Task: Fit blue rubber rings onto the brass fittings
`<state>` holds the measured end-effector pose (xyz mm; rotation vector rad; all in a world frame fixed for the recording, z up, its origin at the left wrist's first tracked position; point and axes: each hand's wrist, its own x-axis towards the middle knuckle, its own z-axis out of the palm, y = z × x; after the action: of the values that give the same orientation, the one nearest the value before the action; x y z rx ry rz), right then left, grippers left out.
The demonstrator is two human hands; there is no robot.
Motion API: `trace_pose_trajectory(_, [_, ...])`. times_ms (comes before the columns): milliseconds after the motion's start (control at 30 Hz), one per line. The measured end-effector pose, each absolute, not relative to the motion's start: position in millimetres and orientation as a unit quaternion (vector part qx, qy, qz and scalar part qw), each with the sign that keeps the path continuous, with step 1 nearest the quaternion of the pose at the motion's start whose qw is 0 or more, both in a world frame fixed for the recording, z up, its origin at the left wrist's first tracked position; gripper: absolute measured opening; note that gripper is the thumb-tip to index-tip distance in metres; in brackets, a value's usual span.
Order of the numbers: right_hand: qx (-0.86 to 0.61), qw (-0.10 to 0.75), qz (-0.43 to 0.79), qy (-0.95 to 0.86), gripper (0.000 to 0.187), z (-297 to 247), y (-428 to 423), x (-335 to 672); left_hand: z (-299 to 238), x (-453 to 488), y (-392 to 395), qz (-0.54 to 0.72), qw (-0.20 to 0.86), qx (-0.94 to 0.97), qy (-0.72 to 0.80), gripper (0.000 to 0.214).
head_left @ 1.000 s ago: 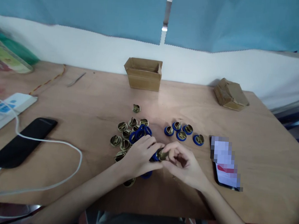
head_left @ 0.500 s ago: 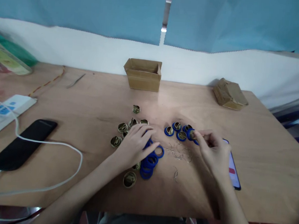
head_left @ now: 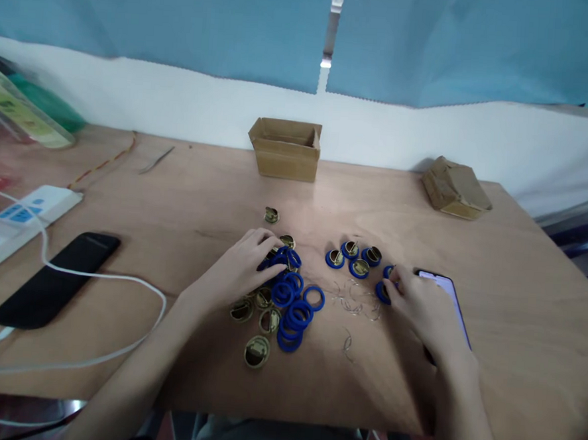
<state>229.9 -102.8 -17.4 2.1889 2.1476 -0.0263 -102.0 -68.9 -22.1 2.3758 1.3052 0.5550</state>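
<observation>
My left hand (head_left: pixel 244 260) bends over a loose pile, thumb and fingers around some tilted blue rings (head_left: pixel 286 256). More blue rings (head_left: pixel 301 315) lie overlapping just in front of it. Round brass-coloured button badges (head_left: pixel 257 352), pin backs up, are spread around and partly under this hand. My right hand (head_left: pixel 421 307) pinches a blue-ringed badge (head_left: pixel 382 292) low at the table, its fingertips hiding part of it. Beside it is a group of badges seated in blue rings (head_left: pixel 359 268).
Thin wire pieces (head_left: pixel 353 303) lie between my hands. A lit phone (head_left: pixel 446 289) is partly under my right hand. An open cardboard box (head_left: pixel 288 160) and a crumpled one (head_left: pixel 455 188) stand at the back. At left are a black phone (head_left: pixel 56 278), white cable (head_left: pixel 121 277) and power strip (head_left: pixel 40 204).
My right hand has moved slightly right and nearer me, lowering the badge beside the ringed group. My left hand has shifted left, uncovering more rings and badges.
</observation>
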Motion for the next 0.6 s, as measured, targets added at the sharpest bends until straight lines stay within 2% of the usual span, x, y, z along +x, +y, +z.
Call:
trace_pose_trajectory(100, [0.729, 0.072, -0.002, 0.68, 0.016, -16, -102, 225, -25, -98, -68, 0.191, 0.171, 0.847, 0.465, 0.018])
trace_pose_trajectory(200, [0.74, 0.062, 0.011, 0.67, 0.013, -18, -101, 222, -27, -96, -68, 0.188, 0.142, 0.843, 0.483, 0.012])
trace_pose_trajectory(267, [0.743, 0.027, 0.014, 0.669, 0.014, -20, -102, 220, -28, -96, -68, 0.188, 0.13, 0.837, 0.497, 0.009])
trace_pose_trajectory(433, [0.697, -0.124, 0.005, 0.706, 0.024, -26, -108, 209, -37, -91, -70, 0.209, 0.103, 0.814, 0.532, 0.006])
trace_pose_trajectory(600, [0.634, -0.183, -0.019, 0.752, 0.029, -28, -113, 201, -41, -86, -69, 0.261, 0.09, 0.799, 0.533, 0.007])
